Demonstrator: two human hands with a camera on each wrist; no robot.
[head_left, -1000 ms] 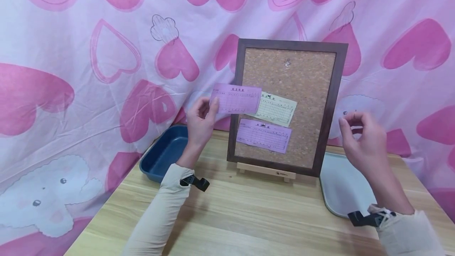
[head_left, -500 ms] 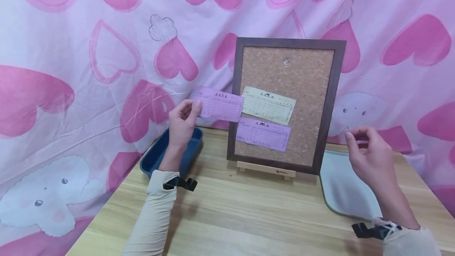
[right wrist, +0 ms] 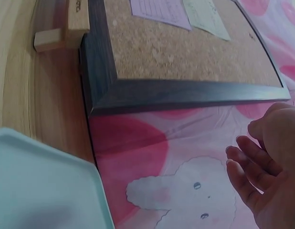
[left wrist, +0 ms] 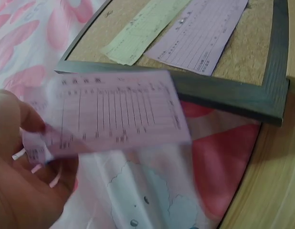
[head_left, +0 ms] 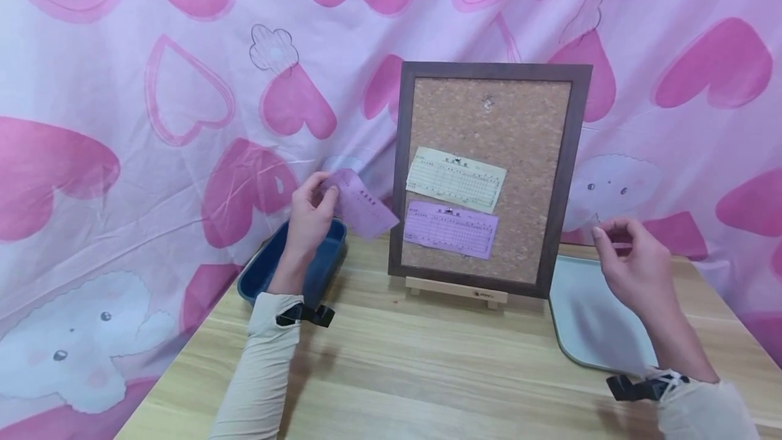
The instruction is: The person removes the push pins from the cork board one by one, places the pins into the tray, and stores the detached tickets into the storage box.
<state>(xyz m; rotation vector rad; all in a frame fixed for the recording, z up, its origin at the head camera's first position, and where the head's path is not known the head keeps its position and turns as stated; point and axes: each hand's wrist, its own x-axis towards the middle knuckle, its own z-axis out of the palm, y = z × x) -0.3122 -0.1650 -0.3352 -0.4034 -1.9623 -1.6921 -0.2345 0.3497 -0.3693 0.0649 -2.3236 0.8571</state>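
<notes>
My left hand [head_left: 308, 219] pinches a purple printed slip [head_left: 363, 206] by one end, between thumb and fingers. The slip hangs tilted in the air, just left of the framed corkboard [head_left: 525, 168]. On the board a pale green slip [head_left: 455, 178] is pinned above another purple slip [head_left: 451, 231], each by a push pin near its top edge. To the right of the board my right hand [head_left: 638, 257] is raised with thumb and forefinger tips together. A tiny thin pin [head_left: 597, 216] shows at those fingertips. In the right wrist view its tips are hidden.
The board leans on a small wooden easel [head_left: 457, 290]. A dark blue tray [head_left: 326, 257] stands behind my left hand, and a pale green tray [head_left: 586, 318] lies below my right. Clear pins [head_left: 487, 102] cluster near the board's top. A heart-patterned cloth [head_left: 201, 223] hangs behind.
My left hand has carried its purple slip leftward off the front of the board, uncovering the green slip, and tilted it downward. My right hand has lowered slightly.
</notes>
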